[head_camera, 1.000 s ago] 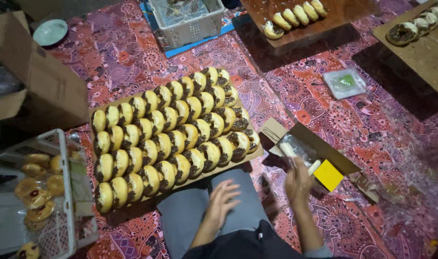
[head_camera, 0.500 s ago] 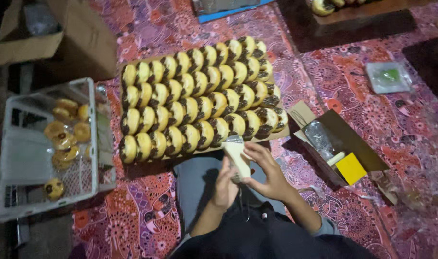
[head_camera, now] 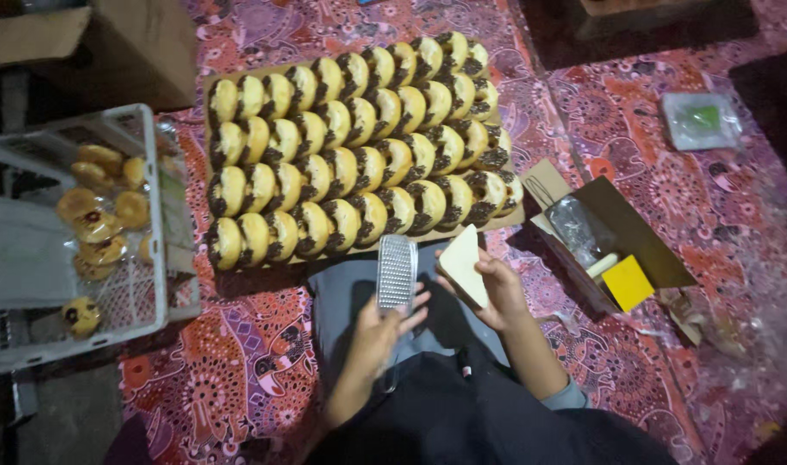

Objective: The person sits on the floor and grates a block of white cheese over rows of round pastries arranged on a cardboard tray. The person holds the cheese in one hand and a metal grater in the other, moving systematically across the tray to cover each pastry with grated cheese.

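Nearby, doughnut tray (head_camera: 359, 151), crate (head_camera: 31, 258), cardboard box (head_camera: 643, 250)

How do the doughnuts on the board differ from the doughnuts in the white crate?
The doughnuts on the board stand in tidy overlapping rows; the doughnuts in the white crate lie loose and scattered. Those on the board are many, those in the crate few. Both are golden with dark topping.

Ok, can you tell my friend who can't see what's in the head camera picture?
A person's left hand holds a metal grater and the right hand a pale wedge-shaped block, above a board of chocolate-topped doughnuts. A white crate of doughnuts sits left, an open cardboard box right.
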